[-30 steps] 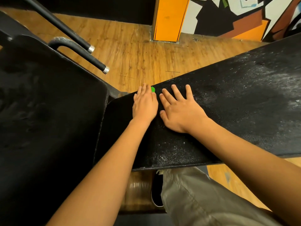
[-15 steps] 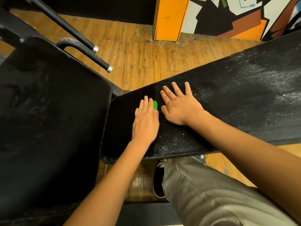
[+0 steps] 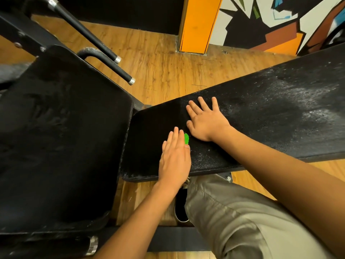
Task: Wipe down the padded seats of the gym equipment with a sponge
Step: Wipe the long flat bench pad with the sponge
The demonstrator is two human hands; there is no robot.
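Left hand (image 3: 175, 157) flat, fingers straight, pressing green sponge (image 3: 186, 138) onto bench pad (image 3: 280, 118), near end. Right hand (image 3: 205, 120) splayed flat, bracing pad. Overlap strokes toward speckled right end; press evenly.

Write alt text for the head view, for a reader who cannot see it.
Seen from above, a person's left hand presses a green sponge flat on a long black bench pad, the right hand resting spread beside it. A second black pad sits to the left, above a wooden floor.
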